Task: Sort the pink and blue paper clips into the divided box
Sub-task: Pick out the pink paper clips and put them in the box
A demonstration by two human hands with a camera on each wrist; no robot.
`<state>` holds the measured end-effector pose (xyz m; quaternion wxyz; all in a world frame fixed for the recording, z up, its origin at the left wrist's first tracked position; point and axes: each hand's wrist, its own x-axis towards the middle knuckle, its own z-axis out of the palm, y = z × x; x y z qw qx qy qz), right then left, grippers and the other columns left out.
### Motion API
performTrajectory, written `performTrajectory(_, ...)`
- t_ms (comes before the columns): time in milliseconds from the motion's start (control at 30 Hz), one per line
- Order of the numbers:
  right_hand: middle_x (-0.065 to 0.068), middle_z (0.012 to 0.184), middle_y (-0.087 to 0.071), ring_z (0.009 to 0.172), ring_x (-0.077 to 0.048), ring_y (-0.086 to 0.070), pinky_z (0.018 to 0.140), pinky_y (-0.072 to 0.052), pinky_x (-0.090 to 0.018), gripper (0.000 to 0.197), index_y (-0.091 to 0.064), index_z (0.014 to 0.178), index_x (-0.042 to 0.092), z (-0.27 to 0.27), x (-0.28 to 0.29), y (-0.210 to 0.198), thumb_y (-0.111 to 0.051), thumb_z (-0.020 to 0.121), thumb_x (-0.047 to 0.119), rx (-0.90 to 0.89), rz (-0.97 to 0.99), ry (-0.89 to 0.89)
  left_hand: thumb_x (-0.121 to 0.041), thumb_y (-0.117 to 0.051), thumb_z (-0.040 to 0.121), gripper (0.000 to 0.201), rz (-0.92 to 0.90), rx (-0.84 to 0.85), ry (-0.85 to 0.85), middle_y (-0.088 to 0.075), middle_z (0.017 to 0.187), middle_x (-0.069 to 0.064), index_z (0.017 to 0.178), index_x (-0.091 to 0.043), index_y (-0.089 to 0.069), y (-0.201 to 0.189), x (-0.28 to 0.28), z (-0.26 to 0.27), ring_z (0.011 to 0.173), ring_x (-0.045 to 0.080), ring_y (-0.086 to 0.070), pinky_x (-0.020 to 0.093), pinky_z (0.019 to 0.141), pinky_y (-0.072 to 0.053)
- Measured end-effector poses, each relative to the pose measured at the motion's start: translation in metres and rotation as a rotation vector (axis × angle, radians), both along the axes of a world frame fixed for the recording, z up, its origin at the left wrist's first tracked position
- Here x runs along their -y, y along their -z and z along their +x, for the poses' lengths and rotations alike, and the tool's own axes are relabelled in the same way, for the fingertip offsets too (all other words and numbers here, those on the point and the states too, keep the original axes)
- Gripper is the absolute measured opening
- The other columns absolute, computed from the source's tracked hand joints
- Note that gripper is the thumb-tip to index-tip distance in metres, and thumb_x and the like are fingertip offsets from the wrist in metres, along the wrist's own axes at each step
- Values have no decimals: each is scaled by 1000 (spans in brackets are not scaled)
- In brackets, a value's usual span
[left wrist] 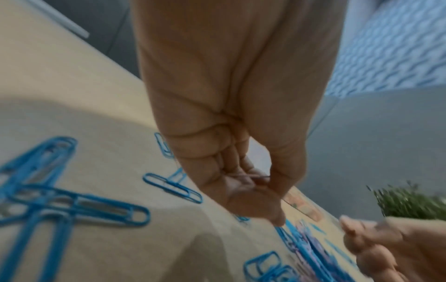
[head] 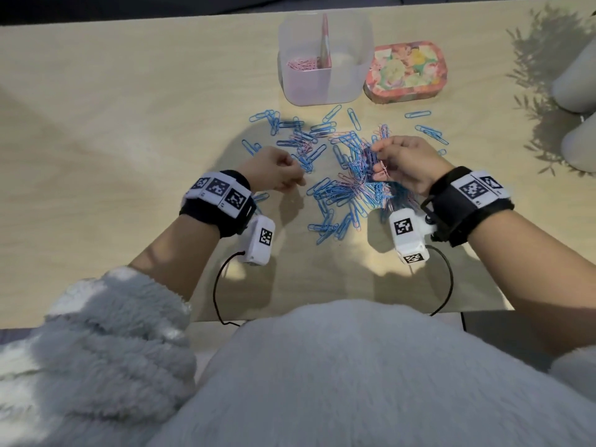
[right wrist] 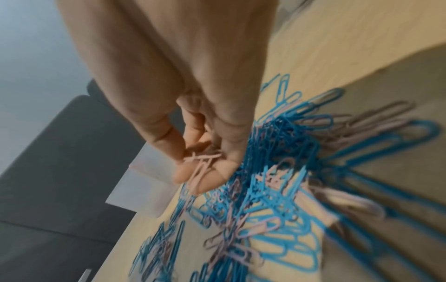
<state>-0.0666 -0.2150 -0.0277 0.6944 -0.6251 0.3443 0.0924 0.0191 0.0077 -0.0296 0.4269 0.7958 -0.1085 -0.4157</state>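
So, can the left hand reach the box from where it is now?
Probably yes. The left hand hovers at the clip pile; between it and the box lie only flat blue clips, nothing tall.

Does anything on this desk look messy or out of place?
Yes. A tangled heap of blue and pink paper clips is spread across the table, with strays scattered around it. In the divided box only the left compartment holds clips, all pink; no blue ones are sorted yet.

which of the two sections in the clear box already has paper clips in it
The left section of the clear box: pink clips lie on its floor. The right section, beyond the divider, looks empty.
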Motion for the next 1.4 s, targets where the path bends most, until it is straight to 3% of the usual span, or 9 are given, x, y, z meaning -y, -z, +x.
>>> performTrajectory(133,0,53,-31,32,-8,-21,33,-16,-9,27,-51,68,11,8,-12,5,-34,88,5,-154,-62,-59,-10,-42,94,24,-53,-131,-217,-53,68,-2,76,-18,-56,1,18,7,50,6,-45,15,46,-37)
performTrajectory(267,2,45,-43,31,-5,-36,34,-28,-14,22,-56,66,11,18,-32,7,-52,88,13,-45,-501,-395,-29,-39,94,36,-5,-178,-302,-39,62,-1,62,-16,-47,3,28,11,48,10,-34,21,46,-26)
performTrajectory(367,-7,90,-61,80,-13,-56,70,-38,-20,14,-63,88,8,28,-45,13,-51,88,15,48,-796,-614,-37,-52,91,39,144,218,-93,-35,57,-2,60,-18,-39,10,30,11,53,14,-36,28,53,-28)
performTrajectory(433,-8,106,-63,99,-24,-57,78,-39,-28,22,-62,107,15,34,-52,18,-50,88,18,56,-901,-677,-33,-55,89,41,294,428,5,-37,58,-4,57,-21,-32,14,29,10,63,19,-42,29,57,-29)
performTrajectory(600,-7,129,-58,116,-31,-54,91,-44,-38,37,-59,121,30,44,-57,20,-43,91,16,67,-1032,-817,-32,-63,84,39,458,479,117,-53,71,4,56,-20,-38,21,14,15,75,23,-51,31,65,-40)
performTrajectory(733,-10,116,-65,107,-35,-58,81,-44,-35,30,-68,106,20,43,-50,20,-45,89,16,26,-1114,-748,-28,-65,85,32,467,376,195,-57,67,4,59,-16,-50,18,-4,14,68,21,-55,25,51,-35)
performTrajectory(933,-10,116,-64,107,-34,-58,84,-45,-37,23,-66,106,21,54,-53,18,-52,89,24,18,-1118,-701,-32,-58,87,21,403,549,57,-63,104,11,96,-13,-62,11,15,15,99,27,-57,32,79,-41)
performTrajectory(1100,-9,103,-67,96,-34,-62,71,-41,-31,17,-70,95,18,51,-56,20,-56,87,23,23,-1168,-756,-41,-64,80,24,395,537,158,-60,93,3,82,-19,-57,18,37,7,92,22,-58,31,74,-41)
performTrajectory(1400,-11,114,-64,108,-33,-58,85,-44,-36,23,-64,110,16,34,-39,13,-51,92,24,51,-1227,-946,-33,-59,87,24,410,544,89,-63,101,9,101,-13,-62,15,17,27,98,27,-59,32,77,-42)
